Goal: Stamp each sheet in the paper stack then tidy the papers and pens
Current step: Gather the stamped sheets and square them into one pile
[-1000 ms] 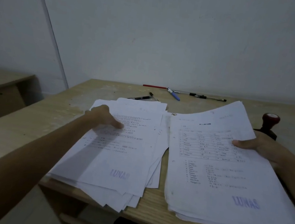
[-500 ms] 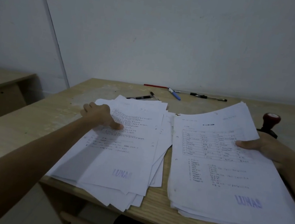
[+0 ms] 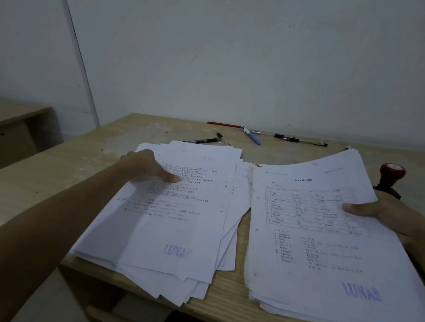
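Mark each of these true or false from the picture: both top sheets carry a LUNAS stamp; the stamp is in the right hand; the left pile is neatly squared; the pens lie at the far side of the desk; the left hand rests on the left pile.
1. Both top sheets carry a LUNAS stamp. True: one on the left pile, one on the right pile.
2. The stamp is in the right hand. False: it stands on the desk behind that hand, which grips the right pile's edge.
3. The left pile is neatly squared. False: its sheets are fanned askew.
4. The pens lie at the far side. True.
5. The left hand rests on the left pile. True.
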